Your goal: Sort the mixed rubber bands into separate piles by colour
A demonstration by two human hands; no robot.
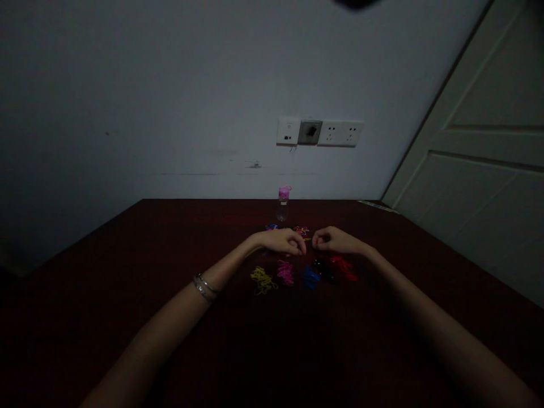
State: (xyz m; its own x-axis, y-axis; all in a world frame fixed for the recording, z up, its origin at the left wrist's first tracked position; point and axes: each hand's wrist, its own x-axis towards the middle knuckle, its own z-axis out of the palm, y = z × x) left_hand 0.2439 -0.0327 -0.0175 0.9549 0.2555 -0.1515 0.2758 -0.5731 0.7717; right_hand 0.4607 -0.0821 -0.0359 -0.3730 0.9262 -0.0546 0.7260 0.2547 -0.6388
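Small coloured bands lie in heaps on the dark red table (191, 226). Nearest me, from left to right, are yellow (263, 280), pink (285, 272), blue (310, 277), black (323, 268) and red (345, 267) heaps. Behind them my left hand (284, 241) has curled fingers above the pink heap; a thin yellow band (306, 239) shows near its fingertips. My right hand (334, 239) faces it, fingers bent together, above the black and red heaps. What either hand pinches is too small to tell. Mixed bands (301, 230) lie beyond the hands, partly hidden.
A clear bottle with a pink cap (283, 204) stands upright behind the mixed bands. The pale wall (191, 113) with sockets (340, 134) rises at the table's back edge. A panelled door (476, 170) is at the right, and a light strip (378, 206) lies by the back right corner.
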